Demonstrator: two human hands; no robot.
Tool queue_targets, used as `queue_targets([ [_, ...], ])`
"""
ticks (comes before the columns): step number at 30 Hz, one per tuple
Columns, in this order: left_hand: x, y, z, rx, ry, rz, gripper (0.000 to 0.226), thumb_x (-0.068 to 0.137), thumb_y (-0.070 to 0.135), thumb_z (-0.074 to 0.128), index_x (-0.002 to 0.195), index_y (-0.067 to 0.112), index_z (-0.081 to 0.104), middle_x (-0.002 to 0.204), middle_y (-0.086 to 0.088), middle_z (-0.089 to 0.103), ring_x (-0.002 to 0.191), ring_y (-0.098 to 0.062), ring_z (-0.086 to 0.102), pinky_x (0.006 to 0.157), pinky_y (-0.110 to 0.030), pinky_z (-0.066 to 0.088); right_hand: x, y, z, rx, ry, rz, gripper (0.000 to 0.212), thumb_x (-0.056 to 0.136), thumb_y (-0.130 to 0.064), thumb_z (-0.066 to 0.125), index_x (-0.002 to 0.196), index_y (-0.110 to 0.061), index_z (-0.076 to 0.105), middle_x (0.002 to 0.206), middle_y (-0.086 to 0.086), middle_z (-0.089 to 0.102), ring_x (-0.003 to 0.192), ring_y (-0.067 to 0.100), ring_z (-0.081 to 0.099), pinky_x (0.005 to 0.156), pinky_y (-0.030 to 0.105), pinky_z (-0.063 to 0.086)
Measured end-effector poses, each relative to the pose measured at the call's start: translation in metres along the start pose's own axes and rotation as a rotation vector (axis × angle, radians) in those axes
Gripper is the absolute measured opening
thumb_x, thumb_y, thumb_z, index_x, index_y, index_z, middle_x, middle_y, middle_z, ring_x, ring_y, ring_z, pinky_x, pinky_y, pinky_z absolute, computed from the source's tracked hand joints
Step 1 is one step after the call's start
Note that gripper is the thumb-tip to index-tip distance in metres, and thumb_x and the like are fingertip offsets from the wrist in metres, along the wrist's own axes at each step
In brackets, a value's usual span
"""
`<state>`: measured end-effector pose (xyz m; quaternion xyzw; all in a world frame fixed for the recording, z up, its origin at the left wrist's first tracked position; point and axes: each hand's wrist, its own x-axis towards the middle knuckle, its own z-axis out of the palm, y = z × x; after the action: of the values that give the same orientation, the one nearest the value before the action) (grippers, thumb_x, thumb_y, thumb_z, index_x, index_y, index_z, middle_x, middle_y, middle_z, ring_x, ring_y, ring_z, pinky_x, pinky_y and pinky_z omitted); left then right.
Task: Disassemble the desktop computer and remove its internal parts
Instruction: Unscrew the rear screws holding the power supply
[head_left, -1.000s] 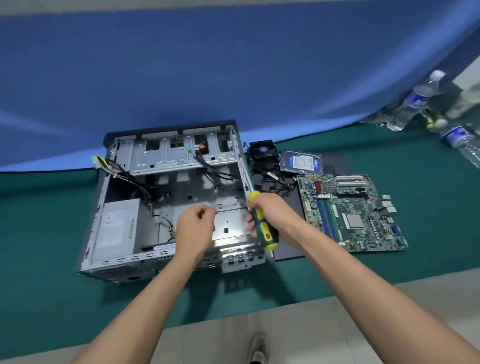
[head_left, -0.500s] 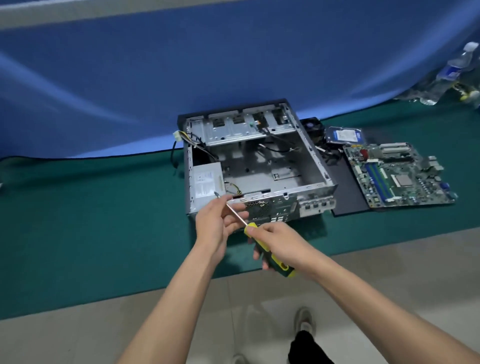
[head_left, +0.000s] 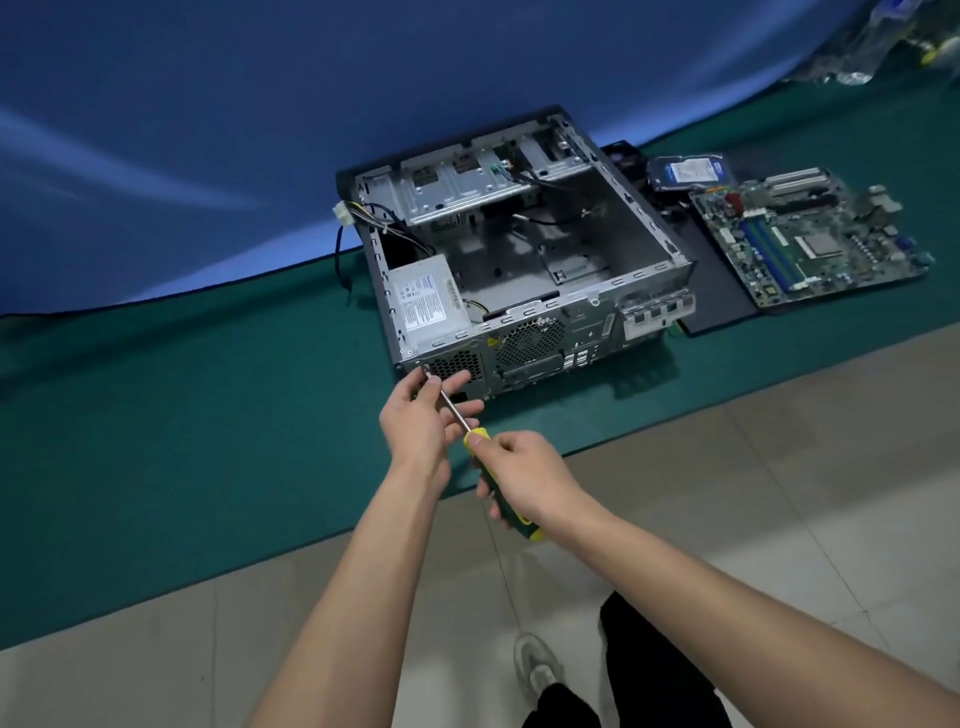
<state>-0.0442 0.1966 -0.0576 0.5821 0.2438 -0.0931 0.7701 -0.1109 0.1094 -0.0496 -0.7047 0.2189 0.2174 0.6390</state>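
With my right hand gripping the screwdriver and left hand pinching its shaft, I keep the tip square on the screw at the case's near left corner, I judge.

Both my forearms reach forward and down from the bottom of the view, bare to the elbow, converging toward the middle. My right hand sits nearer to me, knuckles up, fingers curled round the screwdriver handle — wrist roughly in line with the forearm. My left hand is further out and just beside it, thumb and fingertips pinching the thin metal shaft near its tip — the other fingers loosely spread beneath.
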Motion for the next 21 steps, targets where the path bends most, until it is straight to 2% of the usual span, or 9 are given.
queue_targets([
  [8,0.007,0.004,0.0,0.032,0.065,-0.004,0.02,0.099,0.007,0.042,0.119,0.01,0.041,0.083,-0.012,0.068,0.034,-0.013,0.053,0.035,-0.016,0.04,0.007,0.001,0.015,0.021,0.062,0.013,0.036,0.097,-0.037,0.046,0.075,-0.01,0.054,0.056,-0.001,0.057,0.035,0.014,0.048,0.039,0.022,0.036],
  [21,0.016,0.003,-0.005,0.085,0.069,-0.027,0.013,0.099,0.007,0.043,0.111,0.01,0.044,0.078,-0.012,0.069,0.034,-0.016,0.053,0.034,-0.018,0.041,0.01,0.006,0.022,0.032,0.096,0.028,0.037,0.097,-0.036,0.048,0.07,-0.011,0.05,0.058,0.001,0.057,0.036,0.014,0.048,0.039,0.022,0.036],
])
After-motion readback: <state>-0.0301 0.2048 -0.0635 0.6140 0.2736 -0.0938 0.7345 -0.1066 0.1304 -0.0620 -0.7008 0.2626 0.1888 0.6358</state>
